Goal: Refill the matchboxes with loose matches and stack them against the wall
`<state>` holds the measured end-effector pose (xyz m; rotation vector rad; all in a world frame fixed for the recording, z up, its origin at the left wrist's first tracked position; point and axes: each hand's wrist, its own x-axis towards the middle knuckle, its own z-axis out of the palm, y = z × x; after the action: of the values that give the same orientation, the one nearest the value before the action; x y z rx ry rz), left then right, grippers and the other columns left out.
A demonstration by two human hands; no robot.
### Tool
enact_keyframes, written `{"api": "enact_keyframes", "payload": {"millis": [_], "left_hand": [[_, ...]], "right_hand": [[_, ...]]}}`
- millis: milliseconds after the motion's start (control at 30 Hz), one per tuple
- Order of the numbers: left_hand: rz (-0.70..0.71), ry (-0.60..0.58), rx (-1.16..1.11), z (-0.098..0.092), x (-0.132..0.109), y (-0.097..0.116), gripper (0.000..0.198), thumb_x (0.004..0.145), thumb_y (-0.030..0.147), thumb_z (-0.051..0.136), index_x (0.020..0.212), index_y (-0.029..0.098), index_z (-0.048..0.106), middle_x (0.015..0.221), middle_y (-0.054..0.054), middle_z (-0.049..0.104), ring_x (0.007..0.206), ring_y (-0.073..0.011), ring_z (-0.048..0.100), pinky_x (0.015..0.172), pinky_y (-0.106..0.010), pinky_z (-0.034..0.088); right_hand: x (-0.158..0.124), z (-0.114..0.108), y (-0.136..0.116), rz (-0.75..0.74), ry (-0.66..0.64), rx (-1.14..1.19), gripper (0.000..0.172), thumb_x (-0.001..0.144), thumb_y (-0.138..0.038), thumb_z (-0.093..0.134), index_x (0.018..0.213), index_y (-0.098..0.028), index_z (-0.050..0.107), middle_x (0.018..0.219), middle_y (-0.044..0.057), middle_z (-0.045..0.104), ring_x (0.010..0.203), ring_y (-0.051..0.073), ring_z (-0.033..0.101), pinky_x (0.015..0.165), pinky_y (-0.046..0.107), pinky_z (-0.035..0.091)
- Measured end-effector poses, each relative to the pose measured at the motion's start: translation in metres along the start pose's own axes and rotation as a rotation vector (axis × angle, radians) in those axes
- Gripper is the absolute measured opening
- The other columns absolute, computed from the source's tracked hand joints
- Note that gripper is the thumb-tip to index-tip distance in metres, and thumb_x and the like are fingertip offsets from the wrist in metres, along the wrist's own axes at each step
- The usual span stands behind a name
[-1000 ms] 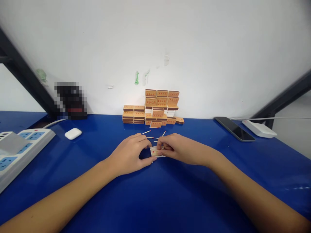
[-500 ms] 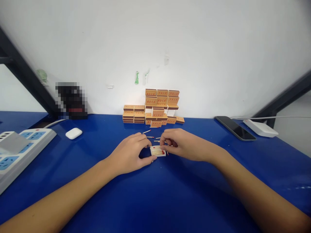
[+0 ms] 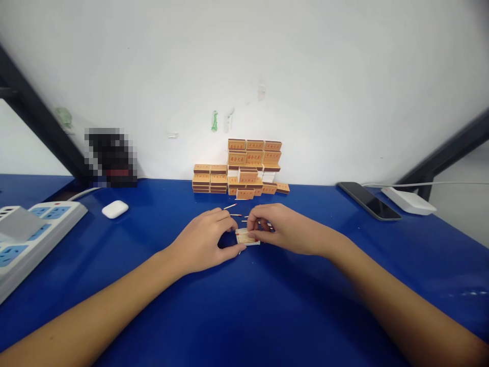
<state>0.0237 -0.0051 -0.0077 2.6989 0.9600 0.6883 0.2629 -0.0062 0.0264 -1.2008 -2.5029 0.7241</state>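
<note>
A small white matchbox tray (image 3: 252, 243) with matches (image 3: 245, 238) inside lies on the blue table. My left hand (image 3: 210, 235) grips the tray's left end, with the thumb along its near side and the fingers at its far left corner. Over the tray's right half is my right hand (image 3: 273, 228), its thumb and index finger pinched down at the matches. Whatever is between those fingertips is hidden. Loose matches (image 3: 231, 206) with red heads lie beyond the tray, some of them partly behind my right hand.
Stacked matchboxes (image 3: 246, 159) stand against the white wall. To the left are a white earphone case (image 3: 115, 209) and a power strip (image 3: 57, 224). A phone (image 3: 369, 201) and a white device with a cable (image 3: 408, 201) lie on the right.
My right hand has shifted slightly left, its fingertips now further over the tray. My left hand keeps its grip on the tray. The view has moved very slightly.
</note>
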Motion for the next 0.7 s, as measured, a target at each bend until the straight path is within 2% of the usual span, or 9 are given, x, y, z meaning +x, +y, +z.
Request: {"api": "enact_keyframes", "payload": {"millis": [300, 467, 700], "left_hand": [[-0.003, -0.002, 0.01, 0.0, 0.0, 0.0, 0.025, 0.091, 0.041, 0.075, 0.096, 0.018, 0.066, 0.094, -0.004, 0.069, 0.089, -0.0227, 0.063, 0.079, -0.038, 0.052], [-0.003, -0.003, 0.005, 0.0, -0.001, 0.0, 0.026, 0.091, 0.042, 0.075, 0.098, 0.019, 0.066, 0.094, -0.005, 0.07, 0.089, -0.0233, 0.064, 0.081, -0.039, 0.052], [-0.014, -0.01, 0.016, -0.001, -0.001, 0.001, 0.026, 0.091, 0.042, 0.075, 0.099, 0.018, 0.068, 0.094, -0.005, 0.07, 0.089, -0.0233, 0.064, 0.079, -0.039, 0.052]], "right_hand": [[0.0, -0.003, -0.003, 0.033, 0.014, 0.121, 0.009, 0.096, -0.026, 0.064, 0.091, -0.02, 0.068, 0.08, -0.001, 0.068, 0.07, 0.013, 0.057, 0.065, 0.027, 0.043], [0.0, -0.009, -0.001, 0.056, 0.075, 0.098, 0.016, 0.097, -0.033, 0.063, 0.093, -0.02, 0.071, 0.08, 0.001, 0.069, 0.068, 0.014, 0.056, 0.064, 0.028, 0.042], [-0.003, -0.015, -0.005, 0.027, 0.089, 0.03, 0.019, 0.098, -0.031, 0.062, 0.09, -0.018, 0.074, 0.078, 0.002, 0.07, 0.067, 0.014, 0.056, 0.063, 0.027, 0.042]]}}
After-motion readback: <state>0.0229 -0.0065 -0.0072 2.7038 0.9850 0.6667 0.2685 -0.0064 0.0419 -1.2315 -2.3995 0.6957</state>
